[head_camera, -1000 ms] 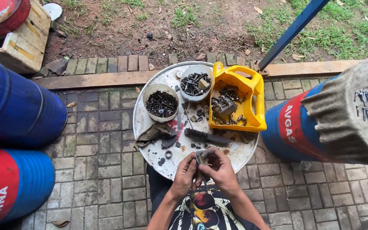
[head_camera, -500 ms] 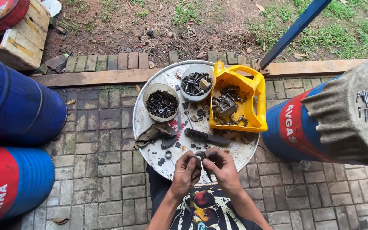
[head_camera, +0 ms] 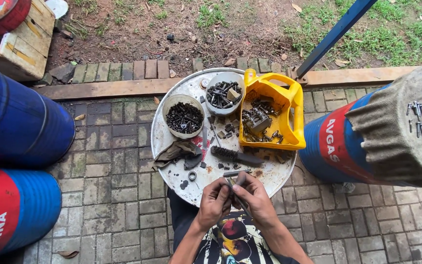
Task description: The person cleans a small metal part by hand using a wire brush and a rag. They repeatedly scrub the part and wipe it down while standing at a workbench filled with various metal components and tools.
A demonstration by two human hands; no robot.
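Head view: left hand (head_camera: 214, 199) and right hand (head_camera: 254, 198) meet at 6 o'clock over the round surface (head_camera: 164, 142), fingers pinching a small metal part (head_camera: 231, 182) steady between them.

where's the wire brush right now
In the head view the wire brush lies on the round metal drum lid, just below the yellow cut-open jug and just beyond the left hand and right hand.
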